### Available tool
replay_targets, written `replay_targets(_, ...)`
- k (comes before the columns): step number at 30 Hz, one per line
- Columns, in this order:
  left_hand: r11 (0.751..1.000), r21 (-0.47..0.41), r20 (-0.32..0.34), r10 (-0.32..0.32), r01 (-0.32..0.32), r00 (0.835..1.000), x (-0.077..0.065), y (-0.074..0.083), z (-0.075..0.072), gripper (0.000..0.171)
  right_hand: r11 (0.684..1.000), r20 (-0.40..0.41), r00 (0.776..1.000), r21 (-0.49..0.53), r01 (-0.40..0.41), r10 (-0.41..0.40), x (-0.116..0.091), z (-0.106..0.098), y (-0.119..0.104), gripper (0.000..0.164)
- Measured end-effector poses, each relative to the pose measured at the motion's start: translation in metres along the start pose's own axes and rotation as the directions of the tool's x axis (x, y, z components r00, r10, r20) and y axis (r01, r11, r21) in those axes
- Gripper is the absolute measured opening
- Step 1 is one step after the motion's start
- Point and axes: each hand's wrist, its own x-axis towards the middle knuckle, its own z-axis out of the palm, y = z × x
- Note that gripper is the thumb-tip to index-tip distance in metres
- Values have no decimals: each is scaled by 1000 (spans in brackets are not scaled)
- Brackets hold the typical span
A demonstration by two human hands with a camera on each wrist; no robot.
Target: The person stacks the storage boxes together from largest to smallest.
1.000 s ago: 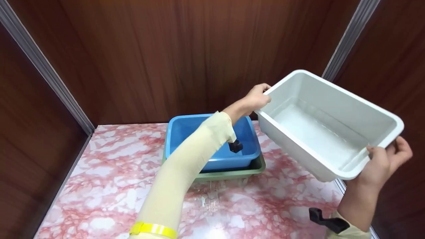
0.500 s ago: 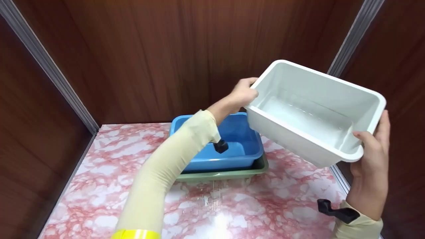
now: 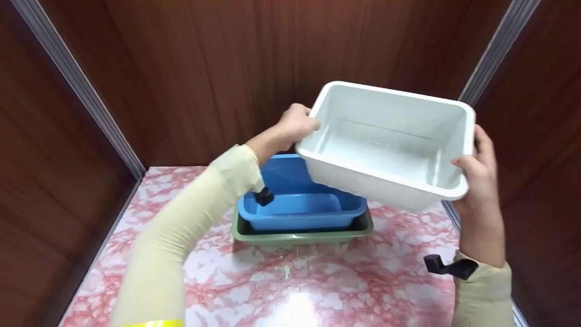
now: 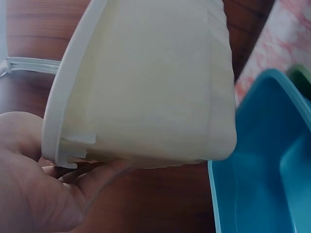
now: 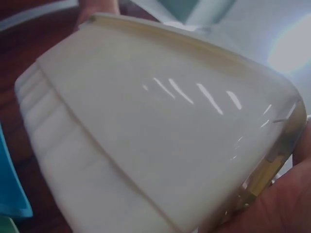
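Observation:
Both hands hold a white rectangular plastic basin [image 3: 381, 145] in the air, tilted so its inside faces the head camera. My left hand [image 3: 297, 122] grips its left rim, thumb on the inner side; the left wrist view shows fingers [image 4: 104, 177] under the rim outside. At the opposite short side my right hand [image 3: 481, 168] grips the rim, thumb inside and fingers behind. Below stands a blue basin [image 3: 299, 220], set inside a green basin [image 3: 304, 238] on the table. The white basin overlaps the blue one's back right part in the head view.
The red-and-white marbled table [image 3: 190, 277] has a scuffed patch in front of the green basin. A brown wood-grain panel [image 3: 218, 81] rises behind, with side panels and metal corner strips at left and right.
The white basin has moved left, from the right side to above the blue basin's right part, and levelled sideways. Both hands keep their grip on its rim. The stacked basins stay put.

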Motion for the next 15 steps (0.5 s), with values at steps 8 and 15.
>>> replay_targets(8,993,115,-111,16,-3,994,-22,-23,-31,23,992,87,996,-123,-26,37,14,31,23,78)
replay_targets(15,981,184,-137,82,-56,987,-36,-40,-54,47,961,183,976,-268,-70,122,26,47,34,78)
